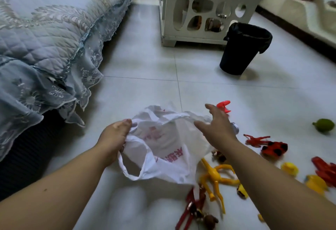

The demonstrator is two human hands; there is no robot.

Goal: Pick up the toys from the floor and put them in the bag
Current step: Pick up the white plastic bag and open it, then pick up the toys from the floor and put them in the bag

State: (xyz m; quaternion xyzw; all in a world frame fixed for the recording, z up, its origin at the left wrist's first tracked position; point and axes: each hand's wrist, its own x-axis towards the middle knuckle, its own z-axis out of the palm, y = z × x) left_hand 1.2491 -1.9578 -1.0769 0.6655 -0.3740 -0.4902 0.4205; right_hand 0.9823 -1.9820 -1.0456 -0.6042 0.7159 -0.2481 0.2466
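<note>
A white plastic bag with red print lies crumpled on the tiled floor in the lower middle. My left hand grips its left edge beside a handle loop. My right hand hovers over the bag's right rim, fingers spread, holding nothing. Toys are scattered to the right: a red plastic piece, a yellow long-limbed figure, a red figure, a red ladybird with black spots, a green fruit, yellow ducks and a red-brown figure.
A bed with a blue lace cover fills the left side. A white cabinet with oval cut-outs stands at the back, with a black bin in front of it. White moulded furniture lines the right wall.
</note>
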